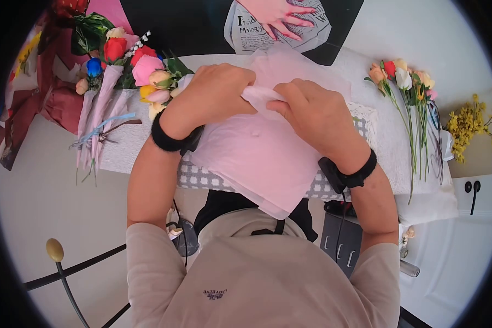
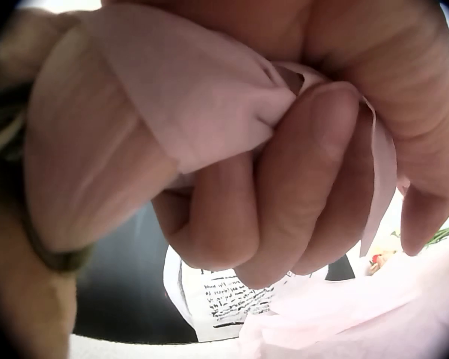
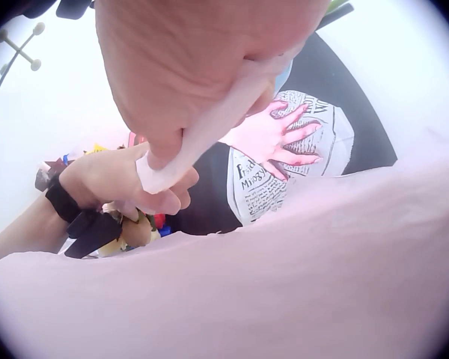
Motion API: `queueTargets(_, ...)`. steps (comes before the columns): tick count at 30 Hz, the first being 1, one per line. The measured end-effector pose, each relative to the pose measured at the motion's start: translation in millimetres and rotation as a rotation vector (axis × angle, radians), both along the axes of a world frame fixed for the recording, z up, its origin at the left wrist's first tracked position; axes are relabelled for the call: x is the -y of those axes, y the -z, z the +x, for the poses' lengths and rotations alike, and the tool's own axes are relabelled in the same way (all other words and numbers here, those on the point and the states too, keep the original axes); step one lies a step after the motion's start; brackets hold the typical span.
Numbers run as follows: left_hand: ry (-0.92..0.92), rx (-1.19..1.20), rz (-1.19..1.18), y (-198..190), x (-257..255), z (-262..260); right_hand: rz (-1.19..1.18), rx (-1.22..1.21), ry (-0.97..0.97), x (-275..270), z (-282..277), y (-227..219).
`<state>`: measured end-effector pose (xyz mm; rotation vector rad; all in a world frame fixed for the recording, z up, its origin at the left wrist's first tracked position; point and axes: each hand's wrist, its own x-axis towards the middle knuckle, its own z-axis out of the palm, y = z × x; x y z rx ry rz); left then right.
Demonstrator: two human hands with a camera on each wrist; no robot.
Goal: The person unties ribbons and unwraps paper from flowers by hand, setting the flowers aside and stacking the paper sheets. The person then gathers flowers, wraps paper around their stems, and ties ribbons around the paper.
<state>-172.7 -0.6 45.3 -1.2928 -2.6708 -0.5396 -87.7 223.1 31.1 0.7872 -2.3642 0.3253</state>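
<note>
My left hand [image 1: 216, 95] grips gathered pink wrapping paper [image 2: 202, 90], its fingers curled round the pleats. A pale pink rose head [image 2: 97, 142] shows at the paper's edge in the left wrist view. Facing it, my right hand [image 1: 320, 112] pinches the narrow, rolled part of the same paper [image 1: 265, 99] between thumb and fingers. In the right wrist view this roll [image 3: 209, 131] slants out beneath the right hand. Below both hands lies a stack of pink paper sheets [image 1: 262, 158], hanging past the table's near edge. The inside of the roll is hidden.
On the left lie colourful artificial flowers [image 1: 147, 71] and slim paper-wrapped stems [image 1: 101, 117] tied with ribbon. Long-stemmed roses [image 1: 415, 104] lie at the right. A black bag [image 1: 175, 24] with a newspaper-and-hand print stands behind. A checked cloth [image 1: 202, 177] covers the front edge.
</note>
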Motion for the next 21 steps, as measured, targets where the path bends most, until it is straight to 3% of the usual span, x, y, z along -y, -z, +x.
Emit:
queueTargets(5,0.001,0.091,0.005,6,-2,-1,-0.04,0.098,0.029,1,-1,6)
queueTargets(7,0.089,-0.304,0.135,8,-7,-1,-0.119,0.167,0.041,-3,-2,5)
queueTargets(9,0.116,-0.415,0.175,4,-16,4,-0.309,0.423,0.046,-9,-2,-4)
queueTargets(10,0.14,-0.526,0.217,2,-20,8,-0.307,0.419,0.047,-9,-2,-5)
queueTargets(21,0.034,-0.541,0.316,21,-25,1,-0.474,0.596,0.051,-1,1,-13)
